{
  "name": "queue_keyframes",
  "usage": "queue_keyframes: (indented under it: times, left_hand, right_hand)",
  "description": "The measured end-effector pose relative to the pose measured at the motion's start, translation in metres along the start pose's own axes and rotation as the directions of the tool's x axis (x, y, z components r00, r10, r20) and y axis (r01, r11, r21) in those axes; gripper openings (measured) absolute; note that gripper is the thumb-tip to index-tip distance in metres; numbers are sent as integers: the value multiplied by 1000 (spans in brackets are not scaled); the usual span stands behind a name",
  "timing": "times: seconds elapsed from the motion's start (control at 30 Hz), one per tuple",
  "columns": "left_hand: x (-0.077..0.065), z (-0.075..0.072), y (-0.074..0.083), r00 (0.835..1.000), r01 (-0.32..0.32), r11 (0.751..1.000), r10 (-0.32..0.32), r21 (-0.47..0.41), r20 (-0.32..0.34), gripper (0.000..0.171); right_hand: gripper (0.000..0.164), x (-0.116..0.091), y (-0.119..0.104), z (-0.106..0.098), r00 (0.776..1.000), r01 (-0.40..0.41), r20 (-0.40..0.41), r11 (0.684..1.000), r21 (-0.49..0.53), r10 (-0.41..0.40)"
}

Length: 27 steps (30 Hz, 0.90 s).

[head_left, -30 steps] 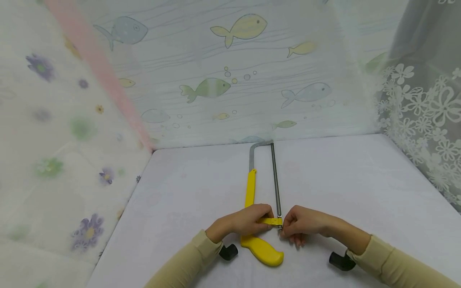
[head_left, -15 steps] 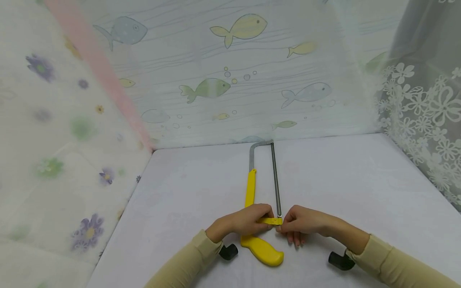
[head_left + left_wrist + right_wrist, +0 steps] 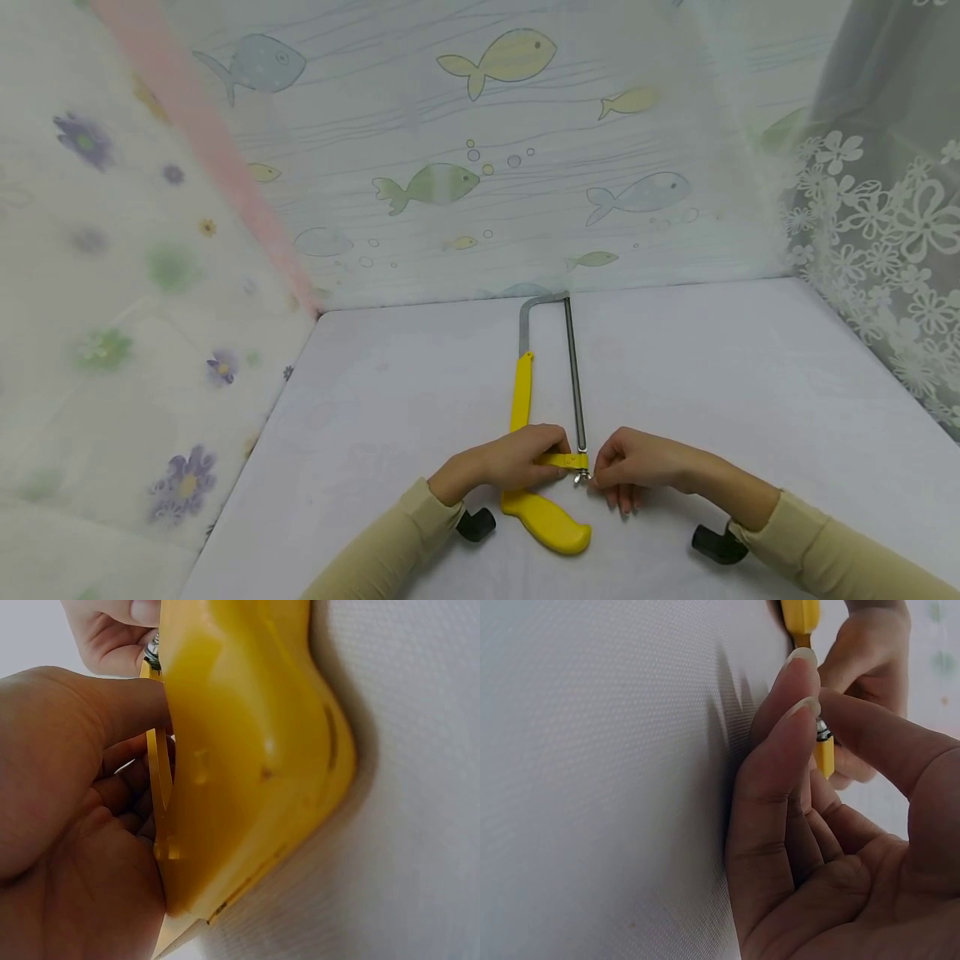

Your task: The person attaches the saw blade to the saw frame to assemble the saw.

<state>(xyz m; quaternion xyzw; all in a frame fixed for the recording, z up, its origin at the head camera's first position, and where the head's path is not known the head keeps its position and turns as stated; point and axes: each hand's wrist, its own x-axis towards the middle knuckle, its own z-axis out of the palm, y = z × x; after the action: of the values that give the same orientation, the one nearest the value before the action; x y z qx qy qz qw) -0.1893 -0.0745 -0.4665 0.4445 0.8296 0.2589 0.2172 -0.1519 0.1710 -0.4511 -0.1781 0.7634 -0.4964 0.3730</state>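
Note:
A hacksaw [image 3: 521,392] with a yellow handle [image 3: 551,523], a grey metal front bow and a dark blade [image 3: 575,375] lies lengthwise on the white surface. My left hand [image 3: 517,458] grips its yellow frame near the handle, around the short arm [image 3: 564,460] that carries the blade's near end. In the left wrist view the thumb lies against the yellow frame [image 3: 225,750]. A silvery wing nut [image 3: 581,478] sticks out below that arm. My right hand [image 3: 645,465] is just right of it, loosely bent fingertips close beside the nut. In the right wrist view, fingers partly hide the nut's metal [image 3: 823,729].
Black wrist-camera mounts [image 3: 477,525] hang below both sleeves, close over the white tabletop [image 3: 390,400]. A fish-patterned curtain [image 3: 420,242] stands behind the far edge; flowered cloth [image 3: 180,358] hangs on the left and white lace [image 3: 900,250] on the right.
My right fingertips moved in left over the wing nut, then drew back slightly right, leaving its wings showing and turned sideways. The left hand and the hacksaw stay where they were.

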Motion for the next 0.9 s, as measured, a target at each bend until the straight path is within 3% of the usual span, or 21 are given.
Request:
queue_keyframes:
  times: [0.57, 0.9]
  left_hand:
    - [0, 0, 0, 1000, 7, 1000, -7, -6, 4, 9]
    - [0, 1, -2, 1000, -10, 1000, 10, 0, 1, 9]
  right_hand:
    - [16, 3, 1, 2, 999, 17, 34, 1000, 18, -18]
    - [36, 6, -2, 5, 999, 14, 36, 1000, 15, -14]
